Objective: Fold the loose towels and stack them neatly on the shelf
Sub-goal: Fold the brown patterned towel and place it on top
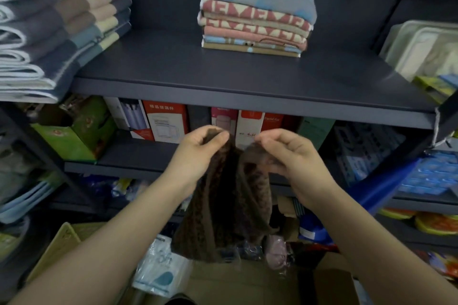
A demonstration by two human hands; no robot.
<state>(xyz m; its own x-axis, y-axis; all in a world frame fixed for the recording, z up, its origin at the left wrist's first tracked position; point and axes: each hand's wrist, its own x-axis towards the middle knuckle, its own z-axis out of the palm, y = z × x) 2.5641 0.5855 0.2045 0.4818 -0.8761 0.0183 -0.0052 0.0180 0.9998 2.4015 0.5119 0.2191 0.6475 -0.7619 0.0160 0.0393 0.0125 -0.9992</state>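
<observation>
A dark brown patterned towel [228, 208] hangs bunched in front of me, below the shelf edge. My left hand [195, 153] pinches its upper left part and my right hand [292, 156] pinches its upper right part, the two hands close together. On the dark grey shelf [223, 74] above stands a neat stack of folded towels [255, 22] in pink, tan and blue, a grey-blue one on top. The towel's lower end hangs over cardboard boxes.
A taller pile of striped folded towels [54, 22] fills the shelf's left end. Plastic trays [426, 49] sit at the right end. Boxed goods [163, 119] line the lower shelf. Cardboard boxes [233, 282] and plastic-wrapped packs [161, 267] lie below my arms.
</observation>
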